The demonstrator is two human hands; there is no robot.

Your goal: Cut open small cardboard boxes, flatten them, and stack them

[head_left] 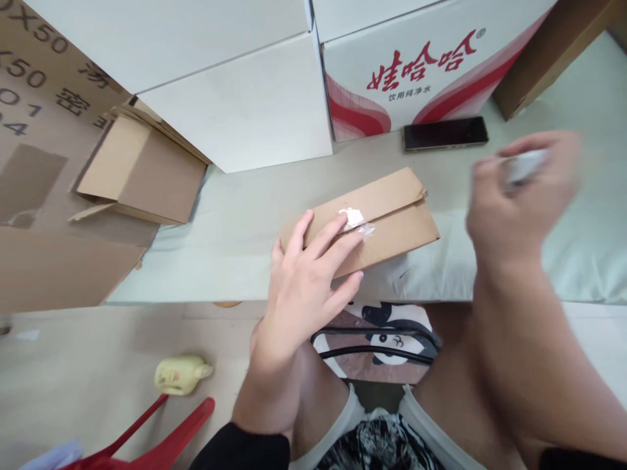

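A small brown cardboard box [392, 228] lies closed and slanted on the pale green cloth surface. On its top are a torn white label patch [351, 218] and a crumpled bit of clear tape [366, 229] by the seam. My left hand [313, 274] rests on the box's left part with fingers spread, the thumb near its front edge. To the right, apart from the box, my right hand [524, 189] is raised and blurred. Its fingers curl around a whitish-grey object [526, 166] that I cannot make out.
A dark phone [445, 134] lies before a white carton with red print [416, 78]. White cartons [245, 104] stand behind. An open cardboard box [147, 163] and a large printed carton [29, 163] are at left. A yellow bottle [181, 375] is on the floor near a red object [171, 431].
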